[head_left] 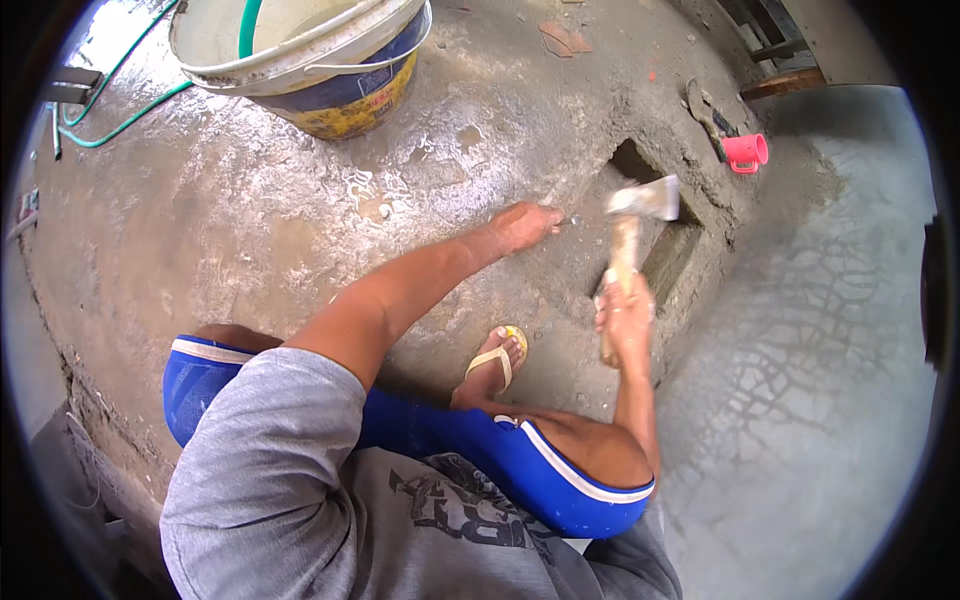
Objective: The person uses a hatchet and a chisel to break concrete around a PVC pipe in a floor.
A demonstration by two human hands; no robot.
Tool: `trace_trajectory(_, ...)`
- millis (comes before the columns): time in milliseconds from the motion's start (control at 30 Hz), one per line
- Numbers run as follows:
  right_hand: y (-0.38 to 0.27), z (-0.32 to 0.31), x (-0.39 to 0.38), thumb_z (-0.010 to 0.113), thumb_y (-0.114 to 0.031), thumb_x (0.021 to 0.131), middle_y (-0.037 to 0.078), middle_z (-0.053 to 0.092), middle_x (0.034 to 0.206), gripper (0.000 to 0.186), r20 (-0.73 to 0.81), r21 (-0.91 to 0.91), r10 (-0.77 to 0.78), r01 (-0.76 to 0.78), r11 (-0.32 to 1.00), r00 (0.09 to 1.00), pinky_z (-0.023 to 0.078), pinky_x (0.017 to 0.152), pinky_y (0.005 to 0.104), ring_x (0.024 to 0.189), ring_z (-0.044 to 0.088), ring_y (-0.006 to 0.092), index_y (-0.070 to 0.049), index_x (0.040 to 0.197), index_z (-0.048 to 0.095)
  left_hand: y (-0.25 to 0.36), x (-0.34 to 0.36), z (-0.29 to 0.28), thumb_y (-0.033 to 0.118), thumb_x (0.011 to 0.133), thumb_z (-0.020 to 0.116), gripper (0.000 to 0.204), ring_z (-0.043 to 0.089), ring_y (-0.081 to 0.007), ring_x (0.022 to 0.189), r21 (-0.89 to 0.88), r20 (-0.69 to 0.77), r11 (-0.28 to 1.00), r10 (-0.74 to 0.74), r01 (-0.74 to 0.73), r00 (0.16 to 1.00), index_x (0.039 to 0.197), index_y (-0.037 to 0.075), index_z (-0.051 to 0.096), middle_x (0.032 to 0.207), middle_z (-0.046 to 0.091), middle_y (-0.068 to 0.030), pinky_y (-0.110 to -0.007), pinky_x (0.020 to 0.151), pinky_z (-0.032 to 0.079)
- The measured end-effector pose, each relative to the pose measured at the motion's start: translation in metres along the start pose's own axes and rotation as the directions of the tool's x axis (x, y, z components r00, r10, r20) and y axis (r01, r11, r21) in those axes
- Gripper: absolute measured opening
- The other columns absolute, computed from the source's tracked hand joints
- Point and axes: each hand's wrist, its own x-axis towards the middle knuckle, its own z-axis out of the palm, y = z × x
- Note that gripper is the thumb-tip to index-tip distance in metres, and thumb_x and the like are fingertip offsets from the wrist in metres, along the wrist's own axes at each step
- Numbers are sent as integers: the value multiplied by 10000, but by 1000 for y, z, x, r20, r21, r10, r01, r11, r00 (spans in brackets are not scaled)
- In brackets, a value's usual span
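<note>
My right hand (627,315) is wrapped round the wooden handle of a hatchet (625,250). Its pale metal head, slightly blurred, is raised over a rectangular pit (672,262) cut into the wet concrete floor, with the flared blade turned to the right. To the left of the pit, my left hand (527,226) is low over the floor with its fingers closed together. Whatever those fingers hold, if anything, is too small to make out. Loose grit lies on the floor between that hand and the pit.
A large muddy bucket (345,100) with a green hose (125,130) stands far left. A pink mug (744,152) and a curved dark tool (705,115) lie beyond the pit. Reddish shards (565,40) lie farther off. Smooth grey floor (800,400) is at right. My sandalled foot (492,365) is near.
</note>
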Motion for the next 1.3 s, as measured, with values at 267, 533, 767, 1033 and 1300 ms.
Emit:
trace_trajectory(267, -31, -40, -2, 568, -307, 1018, 97, 619, 818, 312, -582, 433, -659, 867, 246, 477, 540, 569, 359, 633, 608, 208, -64, 1213, 549, 0, -3, 13, 245, 979, 566, 191, 636, -421, 917, -56, -28, 998, 4, -5, 1000, 997, 55, 551, 947, 635, -188, -491, 771, 498)
trace_trajectory(533, -41, -19, -9, 579, -275, 1024, -4, 532, 689, 201, -262, 116, -349, 388, 914, 900, 442, 456, 245, 516, 502, 76, -82, 1077, 561, 0, -10, 22, 154, 939, 559, 107, 636, -419, 960, -58, -12, 996, -66, 65, 998, 999, 68, 581, 936, 643, -181, -487, 798, 499)
trace_trajectory(767, 56, 4, 28, 632, -260, 981, 84, 614, 804, 206, -275, -152, -756, 750, 644, 594, 502, 649, 285, 691, 585, 135, -78, 1077, 629, 10, -4, 17, 170, 938, 550, 131, 637, -421, 946, -40, -39, 999, 12, -14, 999, 1011, 73, 599, 966, 651, -189, -479, 794, 507)
trace_trajectory(1033, 57, 25, 2, 616, -295, 1004, -4, 514, 644, 232, -52, 140, -31, 38, 989, 998, 435, 426, 262, 460, 489, 95, -71, 1006, 556, 21, -7, -2, 225, 976, 587, 204, 645, -408, 1003, -141, 34, 974, -174, 177, 984, 1119, 82, 566, 1040, 669, -188, -473, 808, 513)
trace_trajectory(1300, 149, 36, -33, 604, -313, 1009, 39, 536, 617, 262, 13, 312, 156, -152, 938, 988, 442, 403, 297, 426, 507, 136, -58, 1019, 542, 41, -4, -29, 164, 993, 586, 140, 690, -241, 995, -229, 70, 963, -131, 143, 989, 1076, 54, 562, 1063, 691, -122, -393, 860, 552)
